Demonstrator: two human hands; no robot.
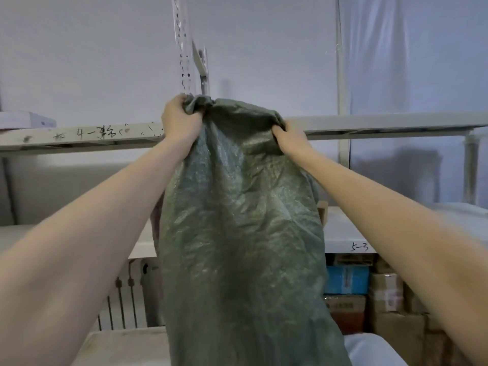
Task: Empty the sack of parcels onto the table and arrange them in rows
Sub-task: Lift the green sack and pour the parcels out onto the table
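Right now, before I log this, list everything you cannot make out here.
All from the head view:
- The sack runs off the bottom edge, so its lower end and any parcels inside cannot be seen.
- The table is mostly hidden behind the sack.
- The fingertips of the left hand and the right hand are buried in bunched fabric.
- The boxes on the lower shelf have labels too blurred to read.

Green woven sack (237, 220), hanging upright
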